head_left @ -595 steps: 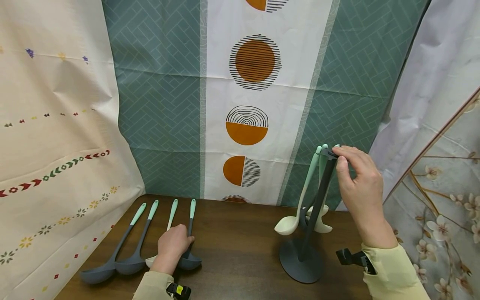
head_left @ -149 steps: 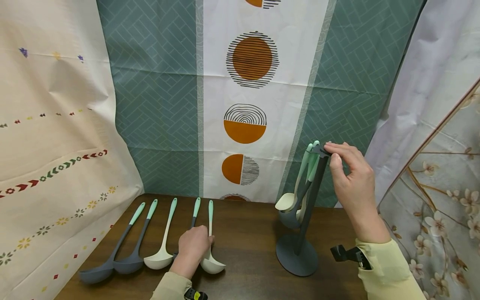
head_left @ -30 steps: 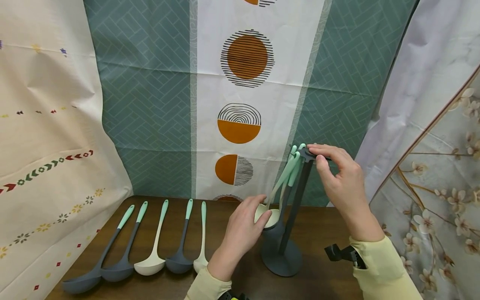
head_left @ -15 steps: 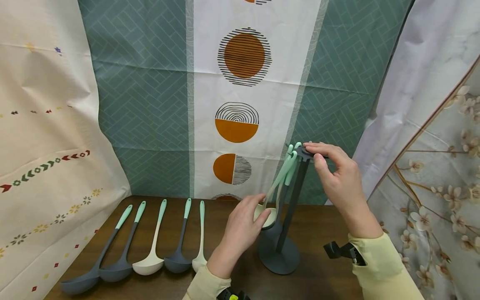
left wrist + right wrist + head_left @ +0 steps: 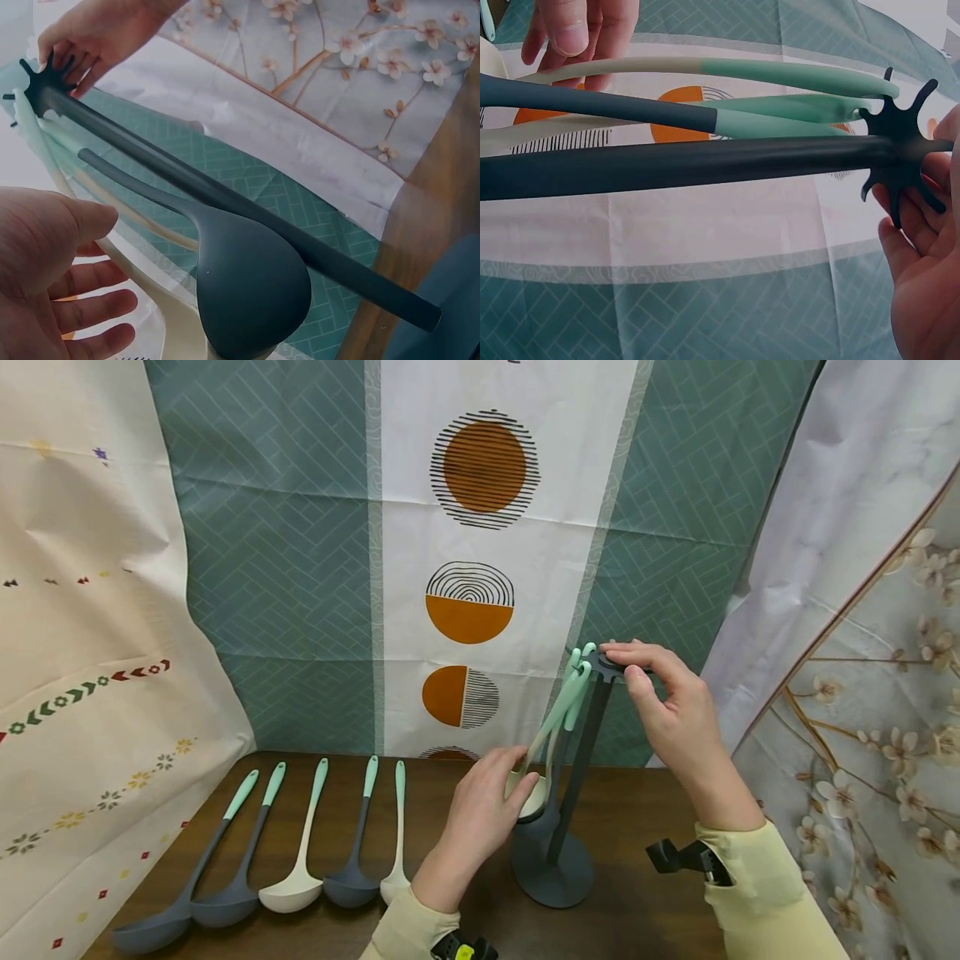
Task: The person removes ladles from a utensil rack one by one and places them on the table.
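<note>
My left hand (image 5: 480, 806) is at the lower handle of a cream ladle (image 5: 180, 330) hanging from a dark grey utensil stand (image 5: 581, 768). Its thumb and index finger close around the handle from either side, while the other fingers stay loose. My right hand (image 5: 675, 714) holds the stand's hooked top (image 5: 900, 142), fingers laid over it and thumb lower at the side. A grey ladle (image 5: 251, 277) and another cream ladle (image 5: 562, 129), both with mint handle ends, hang beside the held one. In the head view my left hand partly hides the hanging bowls.
On the brown table (image 5: 630, 852), several ladles lie side by side at left, handles pointing away: grey ones such as this grey ladle (image 5: 352, 885), and cream ones such as this cream ladle (image 5: 292, 893). The stand's round base (image 5: 558, 881) is at right. Curtains (image 5: 300, 610) hang close behind.
Five seconds ago my left hand was at a cream ladle on the table; now it is at the stand. One more ladle lies on the table than 19.8 seconds ago. My right hand stays on the stand.
</note>
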### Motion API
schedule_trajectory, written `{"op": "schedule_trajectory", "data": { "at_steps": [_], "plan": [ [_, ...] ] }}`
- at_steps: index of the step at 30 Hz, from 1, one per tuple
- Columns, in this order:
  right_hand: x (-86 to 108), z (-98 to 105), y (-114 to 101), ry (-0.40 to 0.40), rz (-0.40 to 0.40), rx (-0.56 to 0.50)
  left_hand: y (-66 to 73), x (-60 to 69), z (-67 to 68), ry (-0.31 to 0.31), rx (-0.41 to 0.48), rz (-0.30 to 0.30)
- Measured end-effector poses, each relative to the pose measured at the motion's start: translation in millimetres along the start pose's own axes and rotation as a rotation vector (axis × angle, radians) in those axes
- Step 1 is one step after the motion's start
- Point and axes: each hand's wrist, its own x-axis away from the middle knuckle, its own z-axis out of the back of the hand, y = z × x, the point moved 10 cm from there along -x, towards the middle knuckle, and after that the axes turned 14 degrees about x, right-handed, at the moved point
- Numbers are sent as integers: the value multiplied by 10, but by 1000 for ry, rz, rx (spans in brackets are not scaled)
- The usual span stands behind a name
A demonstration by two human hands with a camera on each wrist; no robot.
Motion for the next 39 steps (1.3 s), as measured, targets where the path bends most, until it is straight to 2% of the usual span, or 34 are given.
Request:
{"op": "schedule_trajectory", "data": {
  "at_steps": [5,11,19,24,29,39],
  "plan": [
    [-6,-39,17,-26,5,-68,-2,-10,7,2,7,-8],
    [-10,-29,-6,-13,11,-77,9,-18,32,18,-4,-18],
    [-1,68,-172,90,107,144,47,-7,52,50,-27,-65],
    [14,47,-163,68,73,206,86,-13,62,56,-27,-97],
    [29,35,-109,54,39,194,117,-16,42,40,-37,-113],
    [20,59,-21,15,27,108,169,-1,62,42,-35,-127]
  ]
}}
